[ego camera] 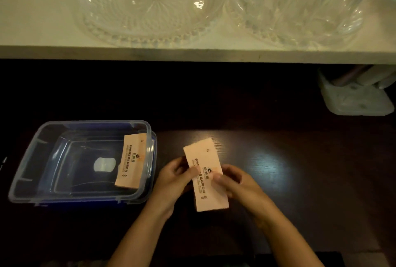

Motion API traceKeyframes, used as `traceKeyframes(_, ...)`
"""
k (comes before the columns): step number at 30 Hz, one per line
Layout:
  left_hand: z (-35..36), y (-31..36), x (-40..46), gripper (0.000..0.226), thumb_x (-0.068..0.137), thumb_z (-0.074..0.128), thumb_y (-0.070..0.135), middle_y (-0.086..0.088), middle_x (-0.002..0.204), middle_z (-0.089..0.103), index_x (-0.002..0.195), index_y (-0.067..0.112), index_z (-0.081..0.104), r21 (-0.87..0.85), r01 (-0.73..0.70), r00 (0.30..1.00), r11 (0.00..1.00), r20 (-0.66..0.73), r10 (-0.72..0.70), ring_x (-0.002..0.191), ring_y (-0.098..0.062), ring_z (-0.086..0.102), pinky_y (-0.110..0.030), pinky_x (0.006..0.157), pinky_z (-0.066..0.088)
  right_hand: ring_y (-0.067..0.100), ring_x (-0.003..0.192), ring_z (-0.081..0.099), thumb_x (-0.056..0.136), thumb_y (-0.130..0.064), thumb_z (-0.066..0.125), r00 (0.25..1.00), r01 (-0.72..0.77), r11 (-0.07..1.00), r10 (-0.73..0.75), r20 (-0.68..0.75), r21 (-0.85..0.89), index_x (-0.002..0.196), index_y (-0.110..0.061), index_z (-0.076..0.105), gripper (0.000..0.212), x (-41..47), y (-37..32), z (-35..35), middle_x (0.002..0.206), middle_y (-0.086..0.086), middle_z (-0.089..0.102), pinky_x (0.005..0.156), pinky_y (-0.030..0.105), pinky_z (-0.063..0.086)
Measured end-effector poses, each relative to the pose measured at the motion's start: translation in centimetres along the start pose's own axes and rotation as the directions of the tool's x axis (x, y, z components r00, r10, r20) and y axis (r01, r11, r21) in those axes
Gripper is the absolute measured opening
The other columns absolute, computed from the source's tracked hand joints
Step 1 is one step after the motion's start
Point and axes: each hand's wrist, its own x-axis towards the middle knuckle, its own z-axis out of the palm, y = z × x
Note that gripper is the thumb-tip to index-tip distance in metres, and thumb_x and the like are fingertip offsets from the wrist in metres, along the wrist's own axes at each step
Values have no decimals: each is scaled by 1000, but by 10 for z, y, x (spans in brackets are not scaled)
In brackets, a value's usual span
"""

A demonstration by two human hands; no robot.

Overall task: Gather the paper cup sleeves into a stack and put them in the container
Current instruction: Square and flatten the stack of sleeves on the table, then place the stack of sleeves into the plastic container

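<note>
A stack of flat, pale orange paper cup sleeves (203, 159) with dark printed text is held over the dark table, just right of the container. My left hand (175, 177) grips its left edge and my right hand (233, 181) grips its right edge, thumbs on top. A clear plastic container (38, 159) with a blue rim stands at the left. Another sleeve stack (131, 160) leans inside it against the right wall.
A white shelf (42, 37) runs across the back above the dark table, carrying two clear glass dishes (150, 5) (295, 11). A white plastic object (355, 97) sits under the shelf at the right. The table surface (300, 170) reflects a light spot.
</note>
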Motion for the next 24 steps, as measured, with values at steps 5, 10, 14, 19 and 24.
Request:
traceKeyframes(5, -7, 21, -18, 19, 77, 65, 18, 1, 82, 76, 95, 22, 63, 18, 23, 998, 1000, 62, -24, 81, -15, 71, -31, 68, 55, 11, 78, 71, 77, -23, 69, 998, 45, 998, -46, -36, -39, 96, -16, 63, 21, -1, -31, 8, 89, 2, 74, 57, 16, 54)
traceKeyframes(10, -32, 41, -41, 26, 75, 68, 18, 1, 92, 74, 98, 27, 60, 76, -40, 999, 996, 29, 37, 82, -10, 70, -25, 62, 55, 13, 79, 71, 81, -19, 65, 997, 77, 997, -76, -25, 14, 99, -12, 60, 20, -3, -47, 40, 88, 0, 74, 60, 22, 57)
traceKeyframes(14, -70, 59, -50, 24, 79, 64, 13, 0, 95, 73, 96, 29, 58, 107, -44, 997, 993, -51, 50, 86, -16, 70, -34, 72, 55, 10, 76, 71, 82, -18, 64, 988, 88, 995, -92, 123, 38, 103, -9, 56, 24, 3, -59, 80, 85, -1, 73, 55, 17, 54)
traceKeyframes(19, -143, 79, -51, 17, 82, 58, 7, 5, 70, 76, 90, 22, 62, 108, -94, 980, 990, -164, 111, 67, -12, 71, -28, 53, 55, 3, 106, 60, 86, -36, 56, 913, 393, 891, -348, 214, -228, 121, -21, 55, 39, 22, -74, 119, 117, -6, 65, 83, 17, 51)
traceKeyframes(24, -218, 80, -26, 19, 81, 62, 7, -3, 82, 72, 96, 19, 60, 121, -26, 952, 992, -299, 61, 79, -19, 68, -34, 63, 54, 11, 142, -5, 91, -58, 23, 587, 660, -199, -466, 662, -725, 140, -31, 27, 56, 58, -82, 111, 153, -8, 13, 116, 36, -3)
